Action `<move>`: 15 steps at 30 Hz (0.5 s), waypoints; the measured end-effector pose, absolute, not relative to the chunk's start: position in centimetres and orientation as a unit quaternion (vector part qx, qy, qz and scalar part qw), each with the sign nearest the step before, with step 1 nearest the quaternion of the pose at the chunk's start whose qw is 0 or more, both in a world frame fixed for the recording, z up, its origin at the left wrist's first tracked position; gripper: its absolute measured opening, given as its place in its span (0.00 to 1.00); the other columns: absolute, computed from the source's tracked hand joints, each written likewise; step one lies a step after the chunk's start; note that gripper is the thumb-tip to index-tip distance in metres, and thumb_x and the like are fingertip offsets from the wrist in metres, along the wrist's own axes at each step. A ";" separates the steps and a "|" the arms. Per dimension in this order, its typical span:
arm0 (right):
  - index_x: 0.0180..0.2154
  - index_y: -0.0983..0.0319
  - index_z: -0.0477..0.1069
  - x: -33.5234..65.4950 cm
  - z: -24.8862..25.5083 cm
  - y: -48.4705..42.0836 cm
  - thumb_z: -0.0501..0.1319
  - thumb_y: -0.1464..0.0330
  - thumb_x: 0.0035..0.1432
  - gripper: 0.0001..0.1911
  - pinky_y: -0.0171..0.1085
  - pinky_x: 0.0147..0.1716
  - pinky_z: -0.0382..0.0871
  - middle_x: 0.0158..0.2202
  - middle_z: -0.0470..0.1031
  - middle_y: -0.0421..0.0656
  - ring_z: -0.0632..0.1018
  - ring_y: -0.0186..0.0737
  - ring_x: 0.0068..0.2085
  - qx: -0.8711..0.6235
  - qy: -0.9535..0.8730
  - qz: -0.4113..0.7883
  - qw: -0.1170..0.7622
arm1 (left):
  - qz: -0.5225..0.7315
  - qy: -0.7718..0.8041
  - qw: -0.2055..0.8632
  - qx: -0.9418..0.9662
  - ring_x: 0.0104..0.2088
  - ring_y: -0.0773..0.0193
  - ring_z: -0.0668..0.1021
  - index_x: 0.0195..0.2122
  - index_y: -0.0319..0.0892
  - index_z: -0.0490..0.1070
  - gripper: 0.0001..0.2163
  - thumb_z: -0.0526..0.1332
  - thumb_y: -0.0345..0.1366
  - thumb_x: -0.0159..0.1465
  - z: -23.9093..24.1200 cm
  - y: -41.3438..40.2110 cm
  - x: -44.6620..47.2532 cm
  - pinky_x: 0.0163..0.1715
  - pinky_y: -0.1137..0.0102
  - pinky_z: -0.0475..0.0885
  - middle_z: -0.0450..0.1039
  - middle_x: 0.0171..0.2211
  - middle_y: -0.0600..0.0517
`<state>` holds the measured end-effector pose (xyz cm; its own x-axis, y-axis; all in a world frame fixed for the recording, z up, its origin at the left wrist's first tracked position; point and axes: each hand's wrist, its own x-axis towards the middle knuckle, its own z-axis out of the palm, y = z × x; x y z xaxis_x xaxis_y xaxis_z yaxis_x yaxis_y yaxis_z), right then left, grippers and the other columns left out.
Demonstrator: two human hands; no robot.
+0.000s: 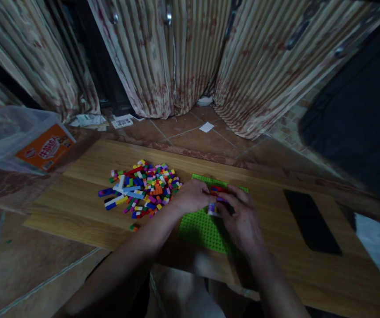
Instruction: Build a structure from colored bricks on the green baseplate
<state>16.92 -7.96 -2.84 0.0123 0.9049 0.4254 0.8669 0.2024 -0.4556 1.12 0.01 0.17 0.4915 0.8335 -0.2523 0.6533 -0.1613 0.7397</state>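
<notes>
Head view: right of lower centre, over the green baseplate [196, 227], the brick build [213, 210] is closely flanked by left hand [193, 195] and right hand [243, 217], fingers narrowly curled; firm grip and long axis cannot be told.

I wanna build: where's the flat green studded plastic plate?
The green plate is right of centre in the head view, under the left hand and right hand, beside the multicoloured brick pile.

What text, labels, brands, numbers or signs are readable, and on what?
Nothing quotable with certainty.
Orange label on clear bin: white Chinese-looking characters, too blurred; barcode-like block too small.
White sheet on floor: QR-like code; print too small.
Loose papers beside it: too blurred.
Bricks, green baseplate: none discernible.
</notes>
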 end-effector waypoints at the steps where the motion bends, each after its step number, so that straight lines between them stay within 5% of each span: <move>1: 0.44 0.58 0.77 16.9 -2.8 -8.0 0.58 0.64 0.60 0.13 0.55 0.52 0.67 0.53 0.70 0.49 0.70 0.52 0.53 -0.631 -0.702 0.032 0.328 | 0.104 0.499 0.418 0.752 0.28 0.63 0.76 0.34 0.40 0.80 0.13 0.61 0.42 0.55 0.3 0.0 1.2 0.27 0.71 0.68 0.78 0.27 0.51; 15: 0.39 0.58 0.78 17.2 -3.3 -7.7 0.58 0.60 0.60 0.13 0.53 0.49 0.68 0.48 0.75 0.47 0.73 0.49 0.48 -0.611 -0.713 0.043 0.341 | 0.086 0.540 0.377 0.747 0.34 0.59 0.78 0.33 0.45 0.80 0.11 0.60 0.40 0.54 0.7 -0.8 1.8 0.31 0.70 0.72 0.80 0.32 0.51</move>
<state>17.21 -7.74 -3.34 -0.0199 0.9010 0.4333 0.8419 0.2489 -0.4788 1.82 -0.84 0.71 0.4011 0.8726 -0.2788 0.7430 -0.1319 0.6561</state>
